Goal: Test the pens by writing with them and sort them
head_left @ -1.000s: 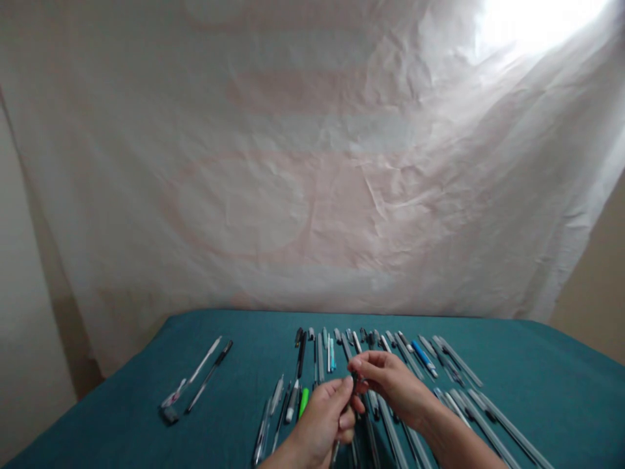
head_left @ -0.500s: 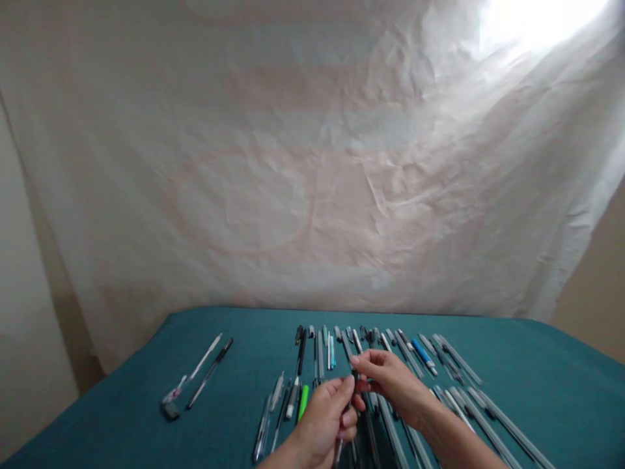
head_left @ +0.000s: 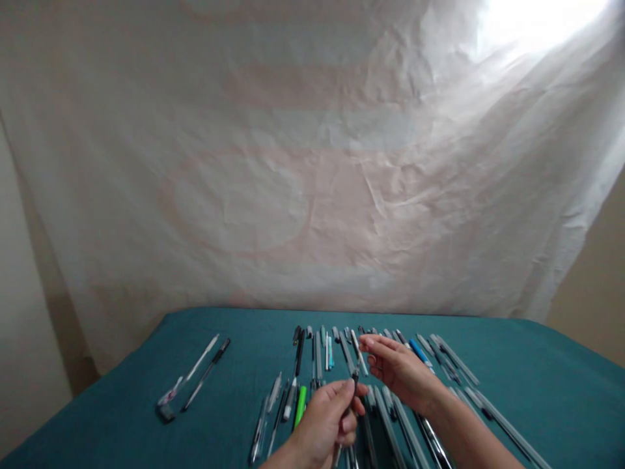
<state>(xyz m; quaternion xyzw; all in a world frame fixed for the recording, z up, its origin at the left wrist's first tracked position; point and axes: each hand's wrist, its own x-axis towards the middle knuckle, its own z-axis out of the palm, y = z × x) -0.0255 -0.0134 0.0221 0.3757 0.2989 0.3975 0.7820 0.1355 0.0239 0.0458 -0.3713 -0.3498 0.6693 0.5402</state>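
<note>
My left hand [head_left: 328, 417] is closed around a dark pen [head_left: 353, 389]. The pen's narrow tip points up and away between thumb and fingers, and its lower end comes out below my palm. Just above and to the right of that tip is my right hand [head_left: 398, 371]. Its thumb and index finger are pinched together, apart from the pen. Anything between those fingertips is too small to make out. Under and around both hands lie rows of pens, among them a bright green marker [head_left: 300, 405] left of my left hand and a white pen [head_left: 359, 355] beyond it.
A blue pen [head_left: 420, 353] lies beyond my right wrist. At the left of the green cloth [head_left: 117, 404] are a black-capped pen [head_left: 206, 374], a white pen [head_left: 202, 357] and a small clear and dark item [head_left: 166, 405]. A pale sheet [head_left: 293, 163] hangs behind the table.
My right hand has moved up and away from the pen's tip, which now shows uncovered. My left hand keeps its hold on the pen in nearly the same place.
</note>
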